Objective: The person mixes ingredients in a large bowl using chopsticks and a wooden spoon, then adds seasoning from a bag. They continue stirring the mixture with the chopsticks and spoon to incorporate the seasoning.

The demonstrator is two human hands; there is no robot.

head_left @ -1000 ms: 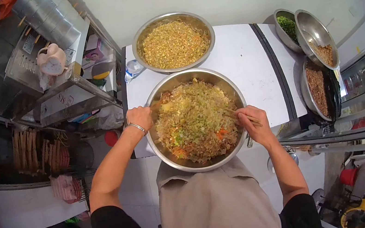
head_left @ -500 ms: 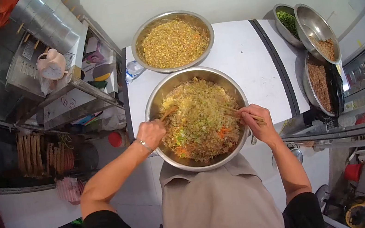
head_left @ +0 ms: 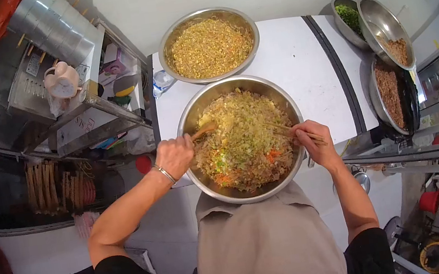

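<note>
A large metal bowl [head_left: 196, 180] sits in front of me, heaped with a chopped filling [head_left: 245, 139] of yellow, green and orange bits. My left hand [head_left: 175, 155], with a bracelet at its wrist, is closed around the handle of a wooden spoon [head_left: 205, 129] at the bowl's left rim. The spoon's far end dips into the filling. Over the right rim, my right hand [head_left: 315, 139] grips a pair of chopsticks [head_left: 281, 127], their tips in the mixture. Part of my left fingers is hidden from view.
Behind stands a second metal bowl [head_left: 255, 48] of yellow chopped food. At the right are a bowl of greens [head_left: 349, 20], a tilted metal bowl [head_left: 380, 19] and a bowl of brown mince [head_left: 389, 93]. A metal rack [head_left: 114, 109] with a pink clock [head_left: 62, 83] borders the left.
My left hand has drawn slightly left and up along the bowl's rim, and the spoon now lies flatter. My right hand still grips the chopsticks. The view has shifted a little.
</note>
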